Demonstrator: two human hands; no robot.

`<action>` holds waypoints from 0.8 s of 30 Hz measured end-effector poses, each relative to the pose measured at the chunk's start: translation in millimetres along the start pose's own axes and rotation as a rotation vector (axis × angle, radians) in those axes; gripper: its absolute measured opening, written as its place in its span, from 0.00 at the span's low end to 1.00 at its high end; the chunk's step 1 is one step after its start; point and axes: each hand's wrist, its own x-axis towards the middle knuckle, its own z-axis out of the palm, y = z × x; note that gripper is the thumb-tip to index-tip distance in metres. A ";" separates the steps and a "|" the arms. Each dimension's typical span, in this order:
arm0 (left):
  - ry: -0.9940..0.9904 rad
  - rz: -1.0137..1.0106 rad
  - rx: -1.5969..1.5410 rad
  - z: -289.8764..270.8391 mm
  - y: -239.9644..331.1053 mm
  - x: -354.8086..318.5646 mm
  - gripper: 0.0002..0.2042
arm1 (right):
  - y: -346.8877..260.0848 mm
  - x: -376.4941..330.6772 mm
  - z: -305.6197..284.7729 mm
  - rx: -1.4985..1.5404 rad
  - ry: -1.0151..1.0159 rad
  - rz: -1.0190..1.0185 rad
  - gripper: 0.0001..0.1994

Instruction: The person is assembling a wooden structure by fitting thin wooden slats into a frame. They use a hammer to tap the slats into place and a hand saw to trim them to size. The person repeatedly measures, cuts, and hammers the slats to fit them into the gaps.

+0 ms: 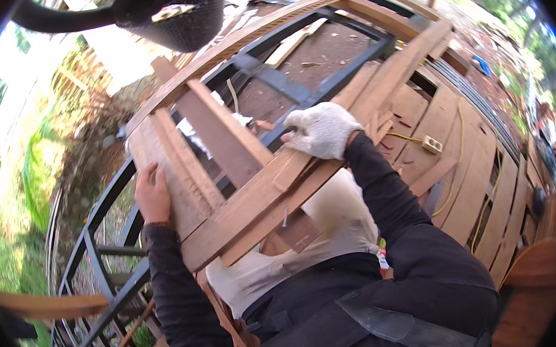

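The slatted wooden frame (230, 123) runs lengthwise toward upper right over dark metal bars (276, 82), outdoors; your left hand (152, 196) rests half-spread on it, gloved right hand (324, 132) curled, grip unclear.

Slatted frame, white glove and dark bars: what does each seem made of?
Slatted frame: bare wood, apparently unvarnished, with brown tones and dull faces. White glove: probably knitted fabric, matte, with a soft, fuzzy-looking surface. Dark bars: likely painted metal, from their even blue-grey colour and crisp edges, though painted wood is possible.
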 end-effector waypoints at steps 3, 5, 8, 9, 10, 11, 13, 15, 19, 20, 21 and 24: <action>0.216 -0.216 -0.157 -56.5 -25.8 -37.6 0.11 | -5.7 0.2 4.4 0.074 0.029 -0.063 0.17; 0.388 -0.260 -0.363 -83.1 -48.3 -74.4 0.11 | -9.4 3.6 6.4 0.085 0.024 -0.055 0.16; 0.634 -0.288 -0.181 -112.8 -102.7 -167.0 0.14 | -8.2 4.1 10.4 0.084 0.039 -0.070 0.16; 0.716 -0.190 -0.096 -112.5 -125.2 -205.3 0.14 | -7.9 4.5 11.9 0.056 0.029 -0.055 0.16; 0.670 -0.327 0.032 -113.6 -145.1 -252.8 0.14 | -7.2 4.1 12.8 0.082 0.035 -0.054 0.17; 0.610 -0.468 0.188 -114.5 -162.2 -303.2 0.14 | -6.5 3.3 14.1 0.125 0.031 -0.055 0.17; 0.280 -1.060 0.062 -111.8 -186.0 -401.8 0.16 | -2.8 4.1 15.4 0.180 -0.001 -0.022 0.16; 0.158 -1.027 0.509 -89.5 -189.0 -492.9 0.20 | 2.9 8.9 20.1 0.114 0.023 -0.068 0.15; 0.082 -1.194 0.620 -52.3 -182.5 -596.0 0.23 | 18.7 18.2 25.7 0.190 -0.084 0.002 0.16; 0.101 -1.224 0.596 -42.8 -173.4 -609.0 0.23 | 24.6 20.1 26.6 0.192 -0.088 -0.002 0.17; 0.131 -1.221 0.590 -33.9 -166.4 -615.7 0.23 | 31.0 21.6 26.4 0.135 -0.090 -0.005 0.18; -0.017 -1.289 0.474 -19.1 -154.1 -621.9 0.25 | 47.9 26.2 25.8 0.129 -0.135 -0.005 0.18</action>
